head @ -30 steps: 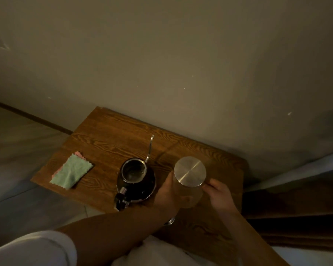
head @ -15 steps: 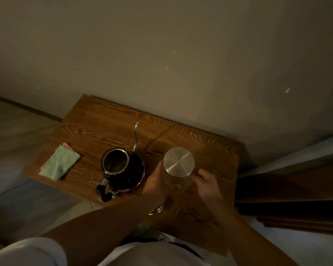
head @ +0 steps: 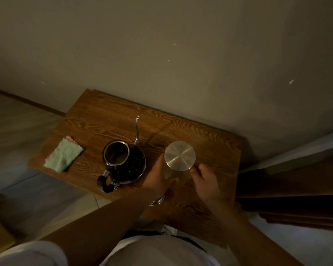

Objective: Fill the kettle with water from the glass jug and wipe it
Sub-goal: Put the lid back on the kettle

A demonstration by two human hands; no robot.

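Dim warm light, soft focus, wide-angle bending at edges.

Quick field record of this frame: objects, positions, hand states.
table: wooden, against wall
kettle: centre, lid off, gooseneck spout pointing to the wall
jug: glass, metal lid on, right of kettle
cloth: green, folded, left edge of table
left hand: on jug's left side
right hand: at jug's right side
pouring: not started
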